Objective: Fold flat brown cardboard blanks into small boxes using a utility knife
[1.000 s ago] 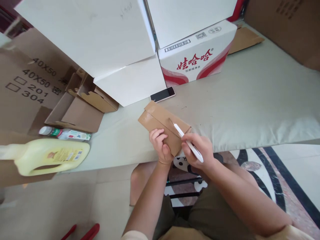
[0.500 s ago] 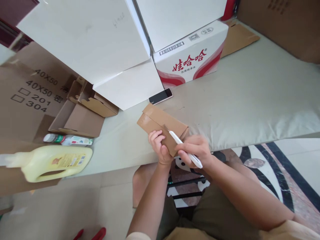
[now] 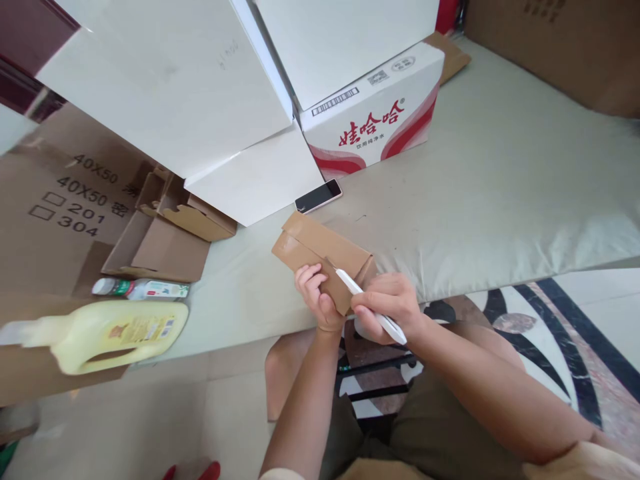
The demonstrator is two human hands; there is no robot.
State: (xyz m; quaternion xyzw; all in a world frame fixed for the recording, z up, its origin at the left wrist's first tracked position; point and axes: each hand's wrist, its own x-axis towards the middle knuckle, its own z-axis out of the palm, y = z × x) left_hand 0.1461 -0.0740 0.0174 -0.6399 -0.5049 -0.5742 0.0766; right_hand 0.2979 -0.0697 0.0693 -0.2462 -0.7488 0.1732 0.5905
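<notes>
A small brown cardboard box [image 3: 330, 250] is tilted at the front edge of the covered table, its near end towards me. My left hand [image 3: 319, 298] grips its near left side, fingers wrapped over the upper face. In my right hand [image 3: 390, 303] is a white utility knife [image 3: 353, 283], held like a pen. Its thin blade points away to the left and touches or lies just over the seam across the box's upper face; I cannot tell how deep it sits. Just beyond the box lies a black-screened phone [image 3: 319, 195].
White boxes [image 3: 250, 173] and a red-and-white water carton [image 3: 373, 130] stand behind. Left are an open cardboard box [image 3: 167, 250], a small bottle [image 3: 143, 289] and a yellow detergent jug [image 3: 125, 330]. The pale table cover [image 3: 480, 187] stretches right, a large brown carton [image 3: 560, 53] at its far end.
The camera view has shifted slightly. Both hands keep their hold on the box and the knife, and the blade stays near the seam with hardly any visible movement.
</notes>
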